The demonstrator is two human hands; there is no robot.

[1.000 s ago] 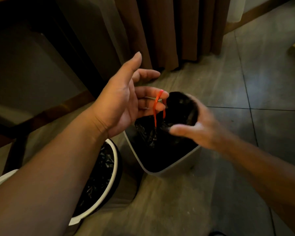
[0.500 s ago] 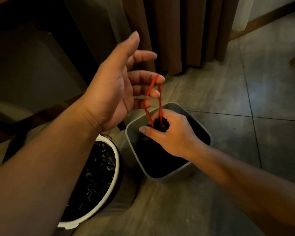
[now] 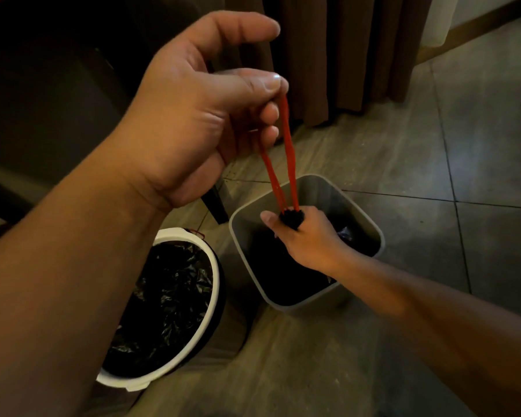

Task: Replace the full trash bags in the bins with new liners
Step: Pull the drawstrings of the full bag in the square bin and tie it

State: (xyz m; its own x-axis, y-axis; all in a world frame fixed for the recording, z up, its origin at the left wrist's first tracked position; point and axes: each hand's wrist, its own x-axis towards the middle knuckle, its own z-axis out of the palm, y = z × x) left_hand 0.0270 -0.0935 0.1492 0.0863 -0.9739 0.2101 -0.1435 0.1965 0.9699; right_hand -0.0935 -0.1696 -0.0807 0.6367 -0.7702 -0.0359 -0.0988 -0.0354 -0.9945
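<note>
Nearest me, at my left, is the white bin (image 3: 217, 266) with a crinkled black liner (image 3: 169, 296) in it, which I judge already done or waiting. Just beside it on the right stands the grey bin (image 3: 309, 308), and the full bag (image 3: 283, 281) sits inside it.

1 second ago my left hand (image 3: 199, 115) was spread with the red drawstring (image 3: 285, 152) looped loosely over the fingers, and my right hand (image 3: 307, 239) was up at the bag's mouth. Now the left thumb and fingers pinch the string and have risen, so its 2 strands run taut down to the bag. The right hand has dropped to the bin's opening and grips the gathered neck (image 3: 291, 220). I take that to mean the bag is cinched shut and ready to lift out, with the new liner to follow.

The bag must rise straight up through the grey rim, which surrounds it on all 4 sides. A dark leg (image 3: 214, 203) stands near the bin's left corner, and the white bin blocks the left. Behind is the curtain (image 3: 343, 55). The tiled floor (image 3: 433, 152) to the right gives open room to set the bag down.
</note>
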